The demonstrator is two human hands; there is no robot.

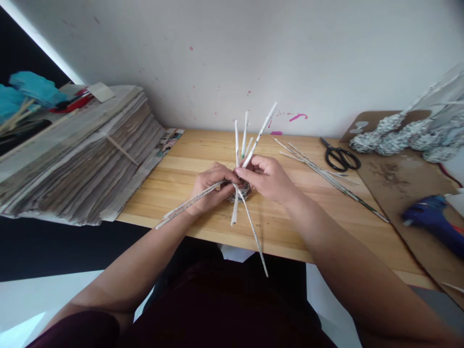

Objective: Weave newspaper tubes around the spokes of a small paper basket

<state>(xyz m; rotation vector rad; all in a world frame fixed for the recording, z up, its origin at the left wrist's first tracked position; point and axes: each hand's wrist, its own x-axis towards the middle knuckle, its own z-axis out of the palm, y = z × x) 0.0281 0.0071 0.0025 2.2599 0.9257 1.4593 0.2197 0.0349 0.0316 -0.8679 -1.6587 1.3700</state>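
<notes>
A small woven piece of rolled newspaper (239,195) sits low over the wooden table (174,169), between my two hands and partly covered by them. Paper tubes stick out of it: several point up, and others slant toward me. My left hand (213,186) is closed around its left side, with a pair of thin tubes running out past the wrist. On the far right side, my right hand (266,176) pinches a white paper tube (259,135) that leans up to the right. One long thin paper tube (253,229) hangs past the table's front edge.
Black scissors (339,157) and loose paper tubes (326,174) lie at right. Beyond them are a cardboard sheet (402,193), a blue glue gun (431,212) and woven paper pieces (391,133). A tall newspaper stack (83,159) stands at left, with the wall (224,63) behind.
</notes>
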